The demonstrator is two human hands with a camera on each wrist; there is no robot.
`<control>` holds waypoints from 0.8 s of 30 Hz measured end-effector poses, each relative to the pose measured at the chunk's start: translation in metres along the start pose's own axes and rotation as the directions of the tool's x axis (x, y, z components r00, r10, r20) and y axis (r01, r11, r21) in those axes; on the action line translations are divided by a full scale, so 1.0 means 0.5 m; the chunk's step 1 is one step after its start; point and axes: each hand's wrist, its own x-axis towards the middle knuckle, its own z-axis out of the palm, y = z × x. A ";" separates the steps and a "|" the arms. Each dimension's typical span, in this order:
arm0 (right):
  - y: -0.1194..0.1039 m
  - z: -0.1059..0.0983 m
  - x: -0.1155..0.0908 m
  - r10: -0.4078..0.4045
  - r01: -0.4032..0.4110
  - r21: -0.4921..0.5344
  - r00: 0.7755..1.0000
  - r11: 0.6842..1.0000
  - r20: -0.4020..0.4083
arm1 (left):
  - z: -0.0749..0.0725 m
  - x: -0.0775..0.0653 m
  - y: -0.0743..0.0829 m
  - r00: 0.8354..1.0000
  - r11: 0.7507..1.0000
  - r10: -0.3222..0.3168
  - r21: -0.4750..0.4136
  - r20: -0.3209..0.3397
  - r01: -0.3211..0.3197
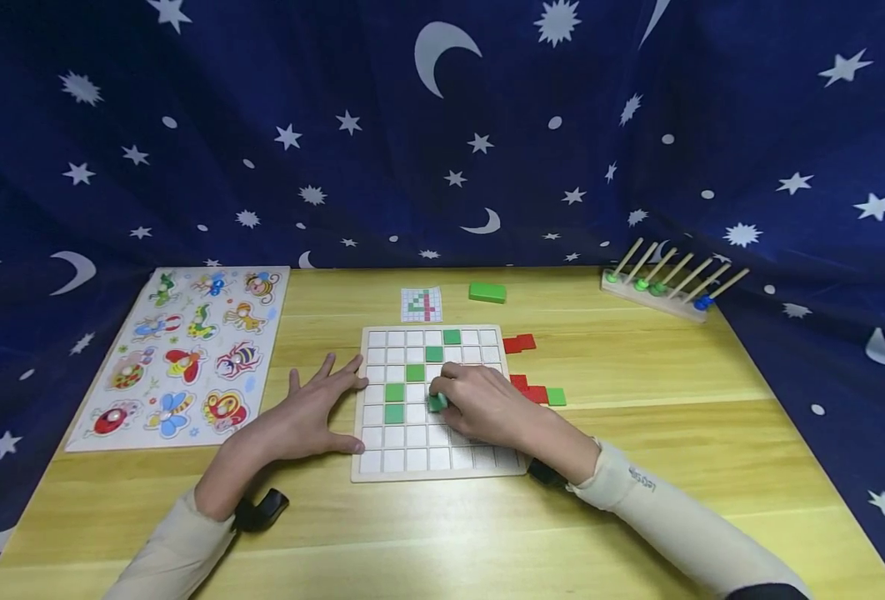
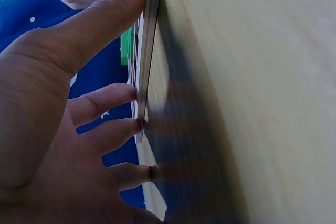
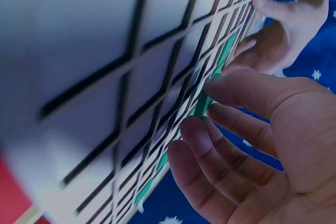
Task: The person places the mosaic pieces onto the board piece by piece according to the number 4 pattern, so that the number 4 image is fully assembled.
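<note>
A white grid board (image 1: 442, 477) with a pale wooden frame lies on the table. Several green square tiles (image 1: 394, 392) sit in its cells in a slanting line that turns down at the left. Over the middle of the grid, my right hand (image 1: 487, 404) pinches a green tile (image 1: 437, 402) between thumb and fingers. In the right wrist view that tile (image 3: 201, 104) is held tilted at the grid surface. My left hand (image 1: 303, 417) is spread at the board's left edge, with its thumb and some fingertips touching the frame.
A pattern card (image 1: 421, 305) and a green block (image 1: 487, 292) lie behind the board. Red tiles (image 1: 520, 342) and a loose green tile (image 1: 556, 397) are on its right. An insect puzzle (image 1: 213, 337) lies left; a peg stand (image 1: 656, 297) stands back right.
</note>
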 end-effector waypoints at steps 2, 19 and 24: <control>-0.009 0.005 0.008 -0.019 0.019 -0.010 1.000 1.000 0.008 | 0.000 0.000 0.000 1.000 1.000 0.000 0.000 -0.002 0.000; -0.037 0.024 0.037 -0.054 0.053 0.017 0.994 0.998 0.091 | 0.000 0.002 0.000 1.000 1.000 0.003 0.003 0.000 -0.003; -0.039 0.023 0.036 -0.047 0.046 0.006 0.995 0.999 0.084 | 0.000 0.002 -0.002 1.000 1.000 0.007 -0.002 -0.001 -0.007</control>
